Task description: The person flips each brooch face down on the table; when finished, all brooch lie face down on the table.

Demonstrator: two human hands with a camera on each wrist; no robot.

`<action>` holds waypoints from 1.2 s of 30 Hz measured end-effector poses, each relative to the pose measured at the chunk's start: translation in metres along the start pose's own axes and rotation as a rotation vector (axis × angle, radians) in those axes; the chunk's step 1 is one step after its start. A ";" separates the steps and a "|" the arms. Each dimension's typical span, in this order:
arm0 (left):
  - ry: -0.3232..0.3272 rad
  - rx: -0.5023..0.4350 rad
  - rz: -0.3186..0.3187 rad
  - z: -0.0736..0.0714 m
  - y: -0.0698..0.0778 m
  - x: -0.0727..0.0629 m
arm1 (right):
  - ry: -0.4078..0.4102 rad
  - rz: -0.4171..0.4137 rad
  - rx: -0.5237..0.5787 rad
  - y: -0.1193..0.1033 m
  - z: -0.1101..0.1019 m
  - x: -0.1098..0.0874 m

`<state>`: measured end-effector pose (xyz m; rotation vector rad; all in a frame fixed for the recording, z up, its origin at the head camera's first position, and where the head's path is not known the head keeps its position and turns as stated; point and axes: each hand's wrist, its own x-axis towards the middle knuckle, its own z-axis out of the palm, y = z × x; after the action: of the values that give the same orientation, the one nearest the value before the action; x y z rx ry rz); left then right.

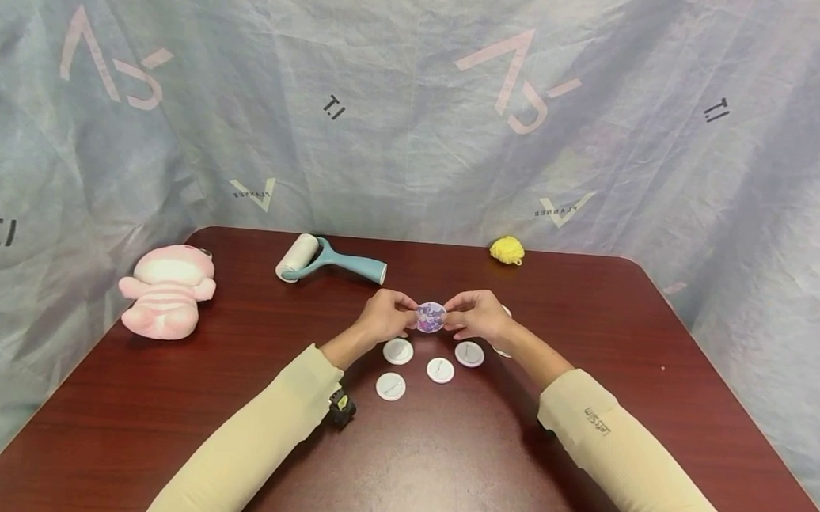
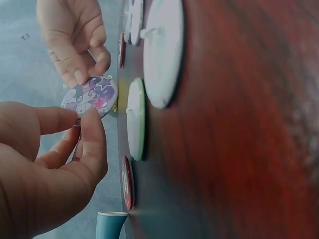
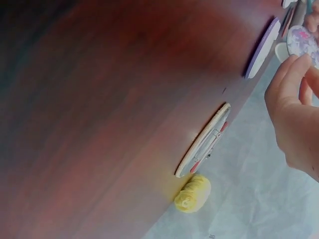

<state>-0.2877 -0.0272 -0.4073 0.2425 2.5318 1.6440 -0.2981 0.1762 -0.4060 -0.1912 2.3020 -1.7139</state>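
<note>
A round pin badge [image 1: 430, 318] with a purple and pink picture is held up over the table, its picture side toward the head camera. My left hand [image 1: 381, 316] pinches its left edge between thumb and fingers. On the opposite edge my right hand [image 1: 480, 316] pinches it too, as the left wrist view also shows. Below the hands lie several more badges, white backs and pins up, among them a near badge [image 1: 390, 386] and a middle badge [image 1: 441, 370]. In the right wrist view, another badge [image 3: 204, 142] shows a grey and red picture; my right wrist partly covers it in the head view.
A pink striped plush toy [image 1: 168, 292] lies at the table's left. Behind the hands are a lint roller [image 1: 334, 261] with a blue handle and a yellow bath puff [image 1: 507, 250]. Grey printed cloth [image 1: 403, 152] hangs around the dark red table [image 1: 591, 324].
</note>
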 end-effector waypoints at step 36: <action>-0.107 -0.139 -0.065 -0.010 -0.009 -0.003 | -0.081 0.060 -0.096 -0.001 0.000 -0.006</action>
<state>-0.2872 -0.0400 -0.4113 0.2263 2.3112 1.7244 -0.2923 0.1779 -0.4040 -0.2051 2.3084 -1.5400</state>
